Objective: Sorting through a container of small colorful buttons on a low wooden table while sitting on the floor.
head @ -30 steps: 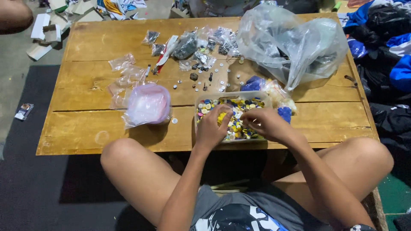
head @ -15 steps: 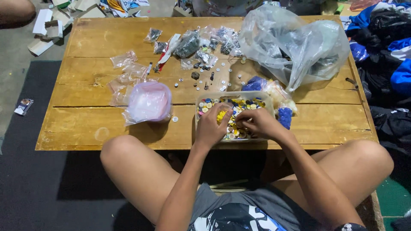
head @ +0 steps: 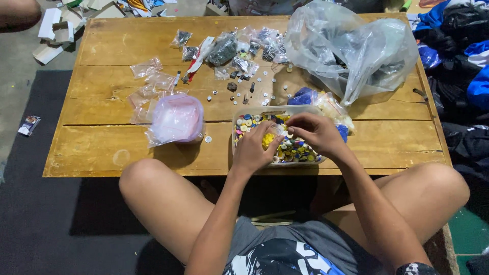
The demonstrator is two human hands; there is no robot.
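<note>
— Nearest first: where did the hands sit?

— Both were over the clear tray (head: 243, 153) of coloured buttons (head: 293, 148), close to the table's near edge (head: 127, 170). The left hand (head: 253, 152) lay curled on the tray's left end; the right hand (head: 315, 133) hovered above its middle, fingertips pinched toward the left hand. What they pinched was too small to tell.

— And the tray's long axis?

— It ran across the person, left to right, so each hand reached it equally.

— Room beyond?

— A pink-tinted bag (head: 175, 119) lay just left, loose small parts (head: 244, 89) lay farther on, and a big clear bag (head: 351, 48) stood far right.
</note>
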